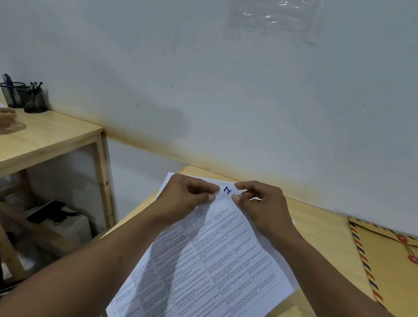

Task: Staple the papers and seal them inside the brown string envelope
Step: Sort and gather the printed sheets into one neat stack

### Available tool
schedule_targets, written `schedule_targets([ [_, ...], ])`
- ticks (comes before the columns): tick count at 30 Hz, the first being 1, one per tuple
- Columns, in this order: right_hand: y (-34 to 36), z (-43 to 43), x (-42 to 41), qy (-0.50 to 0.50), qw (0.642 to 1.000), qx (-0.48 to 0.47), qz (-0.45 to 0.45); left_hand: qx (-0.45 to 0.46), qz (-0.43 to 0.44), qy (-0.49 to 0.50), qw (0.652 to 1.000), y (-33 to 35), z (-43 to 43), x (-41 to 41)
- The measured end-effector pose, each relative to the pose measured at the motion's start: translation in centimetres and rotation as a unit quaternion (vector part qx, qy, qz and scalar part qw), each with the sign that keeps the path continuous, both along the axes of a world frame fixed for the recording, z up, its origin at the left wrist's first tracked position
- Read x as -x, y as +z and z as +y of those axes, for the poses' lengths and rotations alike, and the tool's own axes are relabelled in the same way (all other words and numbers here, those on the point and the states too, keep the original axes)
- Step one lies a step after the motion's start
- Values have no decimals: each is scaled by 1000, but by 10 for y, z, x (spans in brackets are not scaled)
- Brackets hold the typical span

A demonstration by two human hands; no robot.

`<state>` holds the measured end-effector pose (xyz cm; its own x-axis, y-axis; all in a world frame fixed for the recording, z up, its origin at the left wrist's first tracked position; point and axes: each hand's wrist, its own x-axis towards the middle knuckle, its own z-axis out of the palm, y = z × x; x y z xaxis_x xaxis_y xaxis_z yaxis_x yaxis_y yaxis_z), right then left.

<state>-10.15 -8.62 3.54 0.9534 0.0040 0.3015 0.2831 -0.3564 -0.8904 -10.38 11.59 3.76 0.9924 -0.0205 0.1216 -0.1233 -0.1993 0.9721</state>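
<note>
Two hands pinch the far edge of the papers (210,261), which lie askew on the bench (321,235): left hand (185,198) and right hand (263,207) each close thumb and fingertips on the sheets beside the handwritten "1". Thin, light, limp sheets likely slide apart; hold both corners firmly. Envelope (408,272) lies well right, unopened.

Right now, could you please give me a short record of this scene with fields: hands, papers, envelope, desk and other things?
left hand: pinches the top edge of the papers
right hand: pinches the same edge, beside the handwritten "1"
papers: printed tables, lying slanted on the desk
brown string envelope: flat on the desk, to the right, flap shut
desk: light wood
stapler: not visible
pen holders: on the side table at left
</note>
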Motion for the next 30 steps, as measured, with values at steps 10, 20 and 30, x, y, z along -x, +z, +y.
schedule_targets([
  [10,-1,2,-2,-17,999,-10,-36,19,-18,23,999,-1,-6,2],
  [20,-4,1,-4,-25,999,-27,-20,21,-8,35,999,-1,-11,1],
  [30,-7,-1,-1,5,1000,17,-11,-18,-28,42,999,-6,-2,-1],
])
